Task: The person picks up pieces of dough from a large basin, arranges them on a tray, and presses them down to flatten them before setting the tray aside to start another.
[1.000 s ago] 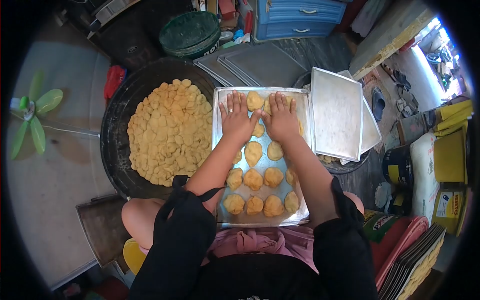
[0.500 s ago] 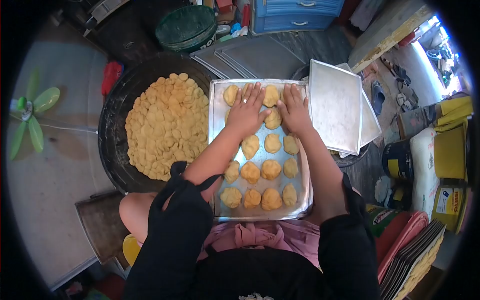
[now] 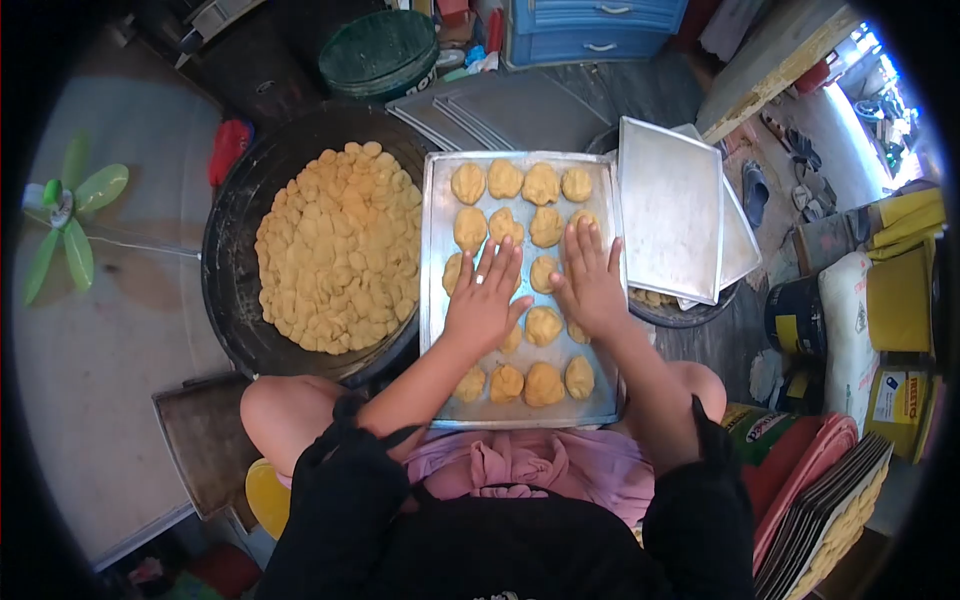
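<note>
A metal baking tray (image 3: 432, 330) rests across my lap, with rows of yellow-brown dough pieces (image 3: 541, 183) on it. My left hand (image 3: 484, 305), a ring on one finger, lies flat over dough in the tray's middle rows, its fingers stretched out. Flat on the right side is my right hand (image 3: 594, 285), covering dough in the right column with fingers extended. Both palms hide several pieces. Between the hands, one dough ball (image 3: 543, 273) shows. The pieces in the far rows look a little flattened.
Left of the tray stands a large black basin (image 3: 235, 290) heaped with dough pieces (image 3: 335, 250). Bare metal trays (image 3: 672, 215) lie over another basin on the right. A small green-bladed fan (image 3: 68, 215) is at far left. Stacked trays (image 3: 825, 515) stand at lower right.
Both hands have moved from the tray's far rows toward me, onto the middle rows. The far dough pieces are now uncovered.
</note>
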A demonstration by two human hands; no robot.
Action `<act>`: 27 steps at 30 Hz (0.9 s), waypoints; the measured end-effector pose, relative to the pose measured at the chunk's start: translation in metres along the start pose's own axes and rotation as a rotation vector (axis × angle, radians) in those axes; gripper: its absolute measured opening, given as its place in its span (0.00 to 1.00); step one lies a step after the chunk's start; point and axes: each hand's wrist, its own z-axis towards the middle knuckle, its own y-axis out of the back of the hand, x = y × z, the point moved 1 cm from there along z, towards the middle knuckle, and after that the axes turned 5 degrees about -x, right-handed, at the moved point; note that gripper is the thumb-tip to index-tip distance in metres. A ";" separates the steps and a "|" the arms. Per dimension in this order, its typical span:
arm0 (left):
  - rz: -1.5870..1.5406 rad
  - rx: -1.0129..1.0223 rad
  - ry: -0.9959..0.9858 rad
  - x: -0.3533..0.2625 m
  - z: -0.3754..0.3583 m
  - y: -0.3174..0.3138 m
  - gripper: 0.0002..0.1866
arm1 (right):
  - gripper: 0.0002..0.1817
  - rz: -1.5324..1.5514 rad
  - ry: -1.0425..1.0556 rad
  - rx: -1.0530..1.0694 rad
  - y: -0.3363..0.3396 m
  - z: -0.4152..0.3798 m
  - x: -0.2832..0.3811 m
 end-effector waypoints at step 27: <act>0.022 0.124 -0.101 -0.024 -0.117 0.002 0.39 | 0.37 -0.049 0.222 0.170 -0.001 -0.103 0.075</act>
